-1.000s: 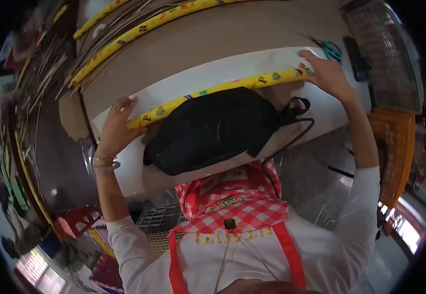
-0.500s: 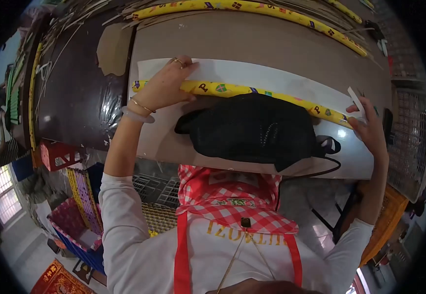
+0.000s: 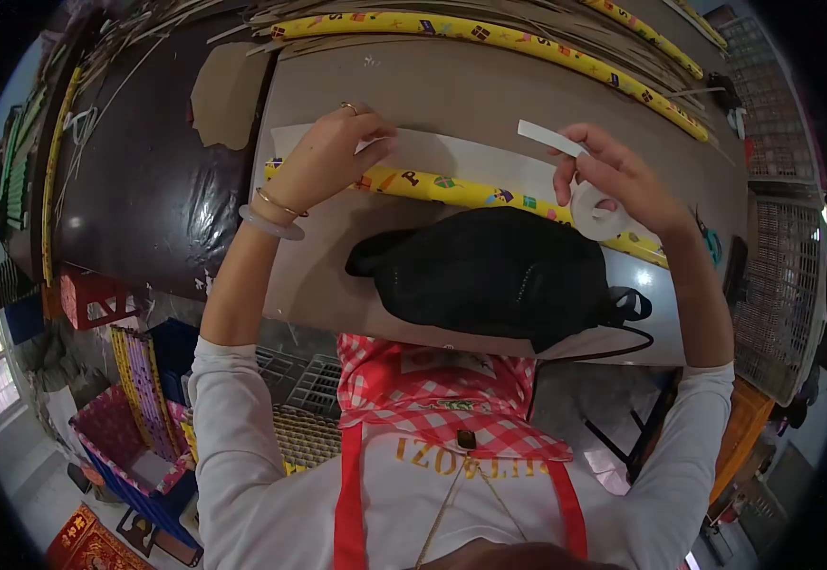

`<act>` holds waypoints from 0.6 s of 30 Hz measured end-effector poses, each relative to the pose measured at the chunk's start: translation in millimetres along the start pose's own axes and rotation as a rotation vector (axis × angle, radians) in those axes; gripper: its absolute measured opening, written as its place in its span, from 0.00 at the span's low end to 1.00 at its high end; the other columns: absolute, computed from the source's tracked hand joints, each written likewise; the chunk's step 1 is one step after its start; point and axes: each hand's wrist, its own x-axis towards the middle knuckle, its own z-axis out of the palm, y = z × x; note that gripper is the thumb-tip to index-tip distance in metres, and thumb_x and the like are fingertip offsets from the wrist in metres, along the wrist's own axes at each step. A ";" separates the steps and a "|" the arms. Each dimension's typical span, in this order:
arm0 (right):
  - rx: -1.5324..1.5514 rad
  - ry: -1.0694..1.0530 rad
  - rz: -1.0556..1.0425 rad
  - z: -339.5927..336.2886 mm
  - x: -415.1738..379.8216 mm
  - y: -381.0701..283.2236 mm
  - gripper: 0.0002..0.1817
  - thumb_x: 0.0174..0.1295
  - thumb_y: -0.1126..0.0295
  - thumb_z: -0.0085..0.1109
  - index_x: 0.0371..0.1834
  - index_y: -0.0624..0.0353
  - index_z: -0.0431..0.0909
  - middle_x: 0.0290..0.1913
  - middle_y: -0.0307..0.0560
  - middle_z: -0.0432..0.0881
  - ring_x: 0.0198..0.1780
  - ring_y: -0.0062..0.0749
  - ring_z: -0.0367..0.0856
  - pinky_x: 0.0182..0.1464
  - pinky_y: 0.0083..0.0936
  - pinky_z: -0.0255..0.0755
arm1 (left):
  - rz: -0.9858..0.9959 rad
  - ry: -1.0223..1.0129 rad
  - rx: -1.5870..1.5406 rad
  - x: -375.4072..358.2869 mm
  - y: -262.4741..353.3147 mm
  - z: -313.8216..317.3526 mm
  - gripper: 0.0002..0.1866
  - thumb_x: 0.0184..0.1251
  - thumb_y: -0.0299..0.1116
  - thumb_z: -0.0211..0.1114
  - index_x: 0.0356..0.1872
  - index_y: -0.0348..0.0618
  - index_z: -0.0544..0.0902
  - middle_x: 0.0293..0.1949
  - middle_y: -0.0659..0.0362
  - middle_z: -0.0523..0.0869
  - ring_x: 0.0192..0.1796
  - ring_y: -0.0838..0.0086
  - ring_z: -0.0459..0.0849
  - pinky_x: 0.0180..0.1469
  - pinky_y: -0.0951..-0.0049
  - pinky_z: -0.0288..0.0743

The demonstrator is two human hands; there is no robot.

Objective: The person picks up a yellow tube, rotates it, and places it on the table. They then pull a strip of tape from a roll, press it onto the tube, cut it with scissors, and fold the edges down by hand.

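A slim roll of yellow patterned wrapping paper [image 3: 451,188] lies across the table on a white sheet [image 3: 442,149]. Over its left part hovers my left hand [image 3: 342,152], fingers curled towards the thumb; whether something small is pinched there I cannot make out. My right hand [image 3: 623,180] grips a roll of white tape [image 3: 592,215] above the roll's right part. From those fingers a free strip of tape [image 3: 545,135] sticks out to the left. A black cloth-covered object [image 3: 499,275] with a cord lies just in front of the yellow roll, nearest my body.
Long yellow rolls [image 3: 499,38] and thin strips lie along the far side of the table. Scissors [image 3: 708,237] with teal handles rest at the right, beside a wire rack [image 3: 784,275]. A brown sheet-covered surface [image 3: 138,180] adjoins on the left, with a red crate [image 3: 95,299] below.
My right hand has moved left and up from the yellow roll's right end, carrying the tape. My left hand has risen slightly off the roll, its fingers shifting a little right.
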 end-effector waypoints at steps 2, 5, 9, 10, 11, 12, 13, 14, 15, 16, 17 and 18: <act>-0.024 -0.006 -0.002 -0.2 8.5 2.0 0.19 0.66 0.57 0.39 0.52 0.58 0.63 0.30 0.40 0.73 0.33 0.17 0.71 0.30 0.10 0.63 | -0.019 0.003 -0.003 4.2 8.2 -3.0 0.09 0.56 0.32 0.61 0.33 0.37 0.80 0.29 0.53 0.80 0.33 0.64 0.78 0.37 0.69 0.72; 0.009 -0.044 -0.025 1.5 16.5 0.5 0.19 0.66 0.55 0.40 0.52 0.57 0.65 0.30 0.37 0.75 0.33 0.15 0.73 0.34 0.11 0.66 | -0.126 -0.041 -0.174 12.5 23.5 -2.7 0.12 0.57 0.37 0.61 0.35 0.37 0.81 0.28 0.56 0.81 0.32 0.70 0.78 0.36 0.73 0.72; -0.005 -0.051 0.022 6.2 21.6 -2.3 0.18 0.67 0.56 0.39 0.51 0.56 0.66 0.30 0.36 0.75 0.34 0.15 0.72 0.35 0.11 0.65 | -0.341 -0.131 -0.709 23.1 42.8 4.7 0.18 0.59 0.44 0.61 0.37 0.36 0.81 0.29 0.62 0.82 0.32 0.80 0.77 0.37 0.80 0.70; -0.012 -0.043 0.025 6.1 22.9 -0.4 0.18 0.67 0.56 0.39 0.51 0.56 0.66 0.30 0.36 0.75 0.34 0.14 0.72 0.35 0.11 0.65 | -0.342 -0.130 -0.708 25.1 44.0 5.8 0.18 0.59 0.44 0.61 0.37 0.36 0.81 0.29 0.62 0.82 0.32 0.80 0.77 0.37 0.80 0.70; -0.011 -0.043 0.025 6.6 24.3 -0.5 0.18 0.67 0.56 0.39 0.51 0.56 0.66 0.30 0.36 0.75 0.34 0.14 0.72 0.35 0.11 0.65 | -0.338 -0.150 -0.740 27.0 44.1 6.8 0.17 0.59 0.44 0.60 0.36 0.39 0.82 0.29 0.64 0.81 0.32 0.82 0.76 0.33 0.82 0.66; -0.039 -0.054 0.025 7.4 25.9 -1.0 0.18 0.67 0.57 0.39 0.51 0.56 0.65 0.30 0.36 0.75 0.31 0.13 0.71 0.30 0.10 0.63 | -0.333 -0.172 -0.771 28.5 43.4 7.5 0.16 0.60 0.45 0.60 0.35 0.42 0.82 0.28 0.66 0.81 0.31 0.84 0.75 0.30 0.85 0.63; -0.065 -0.063 0.025 8.1 26.7 -1.2 0.18 0.67 0.57 0.39 0.51 0.57 0.64 0.30 0.37 0.75 0.28 0.12 0.70 0.25 0.08 0.60 | -0.332 -0.178 -0.769 29.2 42.0 8.7 0.16 0.60 0.45 0.60 0.35 0.42 0.82 0.28 0.66 0.81 0.31 0.84 0.75 0.30 0.85 0.63; -0.060 -0.059 0.024 8.1 27.3 -1.1 0.18 0.67 0.57 0.39 0.51 0.57 0.64 0.30 0.37 0.75 0.28 0.12 0.70 0.25 0.08 0.60 | -0.311 -0.155 -0.760 29.6 39.9 10.6 0.15 0.60 0.44 0.60 0.35 0.42 0.82 0.28 0.66 0.80 0.32 0.85 0.75 0.30 0.85 0.63; -0.080 -0.072 0.021 7.9 27.4 -0.9 0.17 0.66 0.58 0.40 0.52 0.57 0.64 0.30 0.36 0.74 0.28 0.12 0.70 0.26 0.08 0.61 | -0.291 -0.134 -0.751 30.2 41.2 10.1 0.14 0.59 0.44 0.61 0.34 0.42 0.81 0.28 0.65 0.80 0.32 0.85 0.75 0.29 0.86 0.62; -0.102 -0.085 0.017 7.5 27.7 -1.3 0.17 0.66 0.58 0.41 0.52 0.57 0.64 0.30 0.35 0.74 0.28 0.11 0.69 0.27 0.08 0.61 | -0.291 -0.139 -0.748 31.5 42.6 6.4 0.14 0.59 0.44 0.61 0.34 0.42 0.81 0.28 0.65 0.80 0.32 0.85 0.75 0.29 0.86 0.62; -0.098 -0.083 0.016 7.8 28.0 -1.9 0.17 0.66 0.58 0.41 0.52 0.57 0.64 0.30 0.35 0.74 0.28 0.11 0.69 0.27 0.08 0.61 | -0.295 -0.166 -0.726 32.7 45.0 -0.4 0.14 0.59 0.43 0.61 0.34 0.42 0.81 0.28 0.65 0.80 0.32 0.85 0.75 0.30 0.86 0.63; -0.115 -0.082 0.011 8.6 28.4 -2.5 0.17 0.66 0.59 0.41 0.52 0.57 0.65 0.30 0.35 0.74 0.28 0.11 0.69 0.27 0.08 0.61 | -0.301 -0.193 -0.704 32.9 46.9 -4.6 0.13 0.59 0.42 0.61 0.34 0.42 0.81 0.28 0.66 0.80 0.32 0.86 0.75 0.30 0.86 0.63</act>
